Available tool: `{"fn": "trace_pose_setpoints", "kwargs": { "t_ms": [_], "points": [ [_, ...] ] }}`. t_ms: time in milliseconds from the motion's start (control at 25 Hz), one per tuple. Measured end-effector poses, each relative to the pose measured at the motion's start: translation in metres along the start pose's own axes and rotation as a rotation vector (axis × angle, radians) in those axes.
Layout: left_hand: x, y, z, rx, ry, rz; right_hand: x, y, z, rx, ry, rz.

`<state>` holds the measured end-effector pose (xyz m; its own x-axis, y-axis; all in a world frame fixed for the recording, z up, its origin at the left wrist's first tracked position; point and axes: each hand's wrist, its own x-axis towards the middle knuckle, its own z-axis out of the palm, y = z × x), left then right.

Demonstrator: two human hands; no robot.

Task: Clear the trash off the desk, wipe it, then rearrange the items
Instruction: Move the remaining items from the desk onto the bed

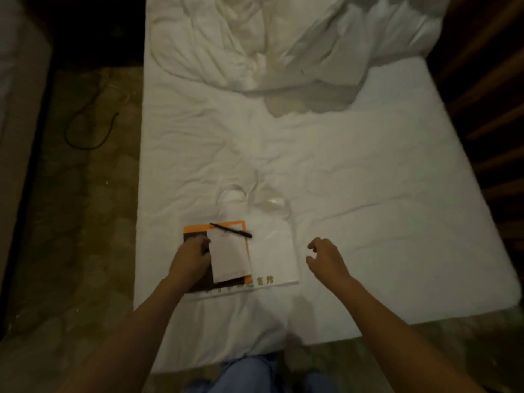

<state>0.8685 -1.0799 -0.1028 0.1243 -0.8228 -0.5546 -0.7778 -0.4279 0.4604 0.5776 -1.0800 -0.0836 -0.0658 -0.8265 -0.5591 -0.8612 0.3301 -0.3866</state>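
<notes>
Booklet (198, 236) near bed edge (139, 222)

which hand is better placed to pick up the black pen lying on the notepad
Probably the left. The left hand already rests on the orange folder just below the pen. The right hand hovers further away, over the bed sheet.

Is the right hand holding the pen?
No, the right hand hovers open over the sheet, while the pen lies on the notepad near the left hand.
</notes>
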Motion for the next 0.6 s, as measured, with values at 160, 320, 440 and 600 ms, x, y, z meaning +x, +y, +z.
{"fn": "trace_pose_setpoints", "kwargs": {
  "t_ms": [160,320,440,600],
  "points": [
    [-0.039,0.09,0.014,0.176,-0.066,0.262,-0.057,0.05,-0.049,0.022,0.099,0.014],
    [-0.093,0.19,0.064,0.447,-0.108,0.536,-0.138,0.148,-0.088,0.039,0.235,0.098],
    [-0.155,0.264,0.128,0.55,-0.143,0.729,-0.219,0.245,-0.1,0.057,0.296,0.198],
    [-0.257,0.353,0.235,0.713,-0.258,1.004,-0.332,0.369,-0.098,0.156,0.386,0.388]
  ]
}}
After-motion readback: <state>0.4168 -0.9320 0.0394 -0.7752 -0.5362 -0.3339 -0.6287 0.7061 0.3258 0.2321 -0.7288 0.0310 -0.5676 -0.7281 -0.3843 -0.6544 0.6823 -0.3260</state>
